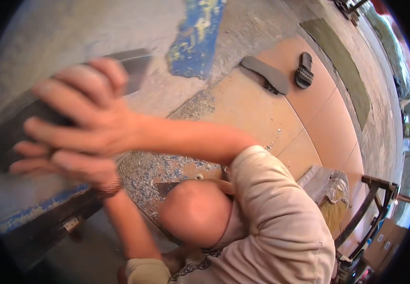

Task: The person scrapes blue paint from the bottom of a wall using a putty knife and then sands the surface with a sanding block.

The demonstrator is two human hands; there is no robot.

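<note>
Both my hands lie together on a long, dark, flat tool (136, 66), blurred by motion, whose kind I cannot make out. My right hand (84, 102) is uppermost, its fingers bent over the dark tool. Just below and touching it, my left hand (79, 165) wraps the near side, partly covered by the right. Under the tool runs a broad pale grey surface (153, 23). A patch of flaking blue paint (195, 42) shows on it, right of the hands. Near my left forearm is its edge (49, 208), with chipped blue paint.
Grey and blue shavings (148, 175) cover the floor beside the pale surface. Two dark sandals, one sole-up (264, 73) and one upright (303, 71), lie on orange-tan tiles (328, 109). A rounded bare knee (195, 213) rises between my arms. A dark frame (366, 203) stands right.
</note>
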